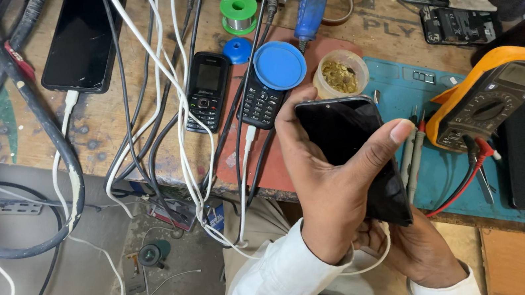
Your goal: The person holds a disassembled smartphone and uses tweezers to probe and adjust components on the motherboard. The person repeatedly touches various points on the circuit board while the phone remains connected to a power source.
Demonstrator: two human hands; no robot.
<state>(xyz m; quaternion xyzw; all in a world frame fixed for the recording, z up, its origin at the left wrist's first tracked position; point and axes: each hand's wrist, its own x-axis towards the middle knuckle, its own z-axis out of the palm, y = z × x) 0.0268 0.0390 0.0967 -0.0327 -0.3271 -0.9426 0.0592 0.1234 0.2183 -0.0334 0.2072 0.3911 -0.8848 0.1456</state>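
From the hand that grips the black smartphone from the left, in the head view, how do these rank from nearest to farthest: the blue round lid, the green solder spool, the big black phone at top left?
Measured from the left hand:
1. Blue round lid, just above the hand on the bench.
2. Green solder spool, farther up, near the bench's back edge.
3. Big black phone, far to the upper left, with a white cable plugged in.

Black smartphone (353, 150) — dark screen, tilted upright.
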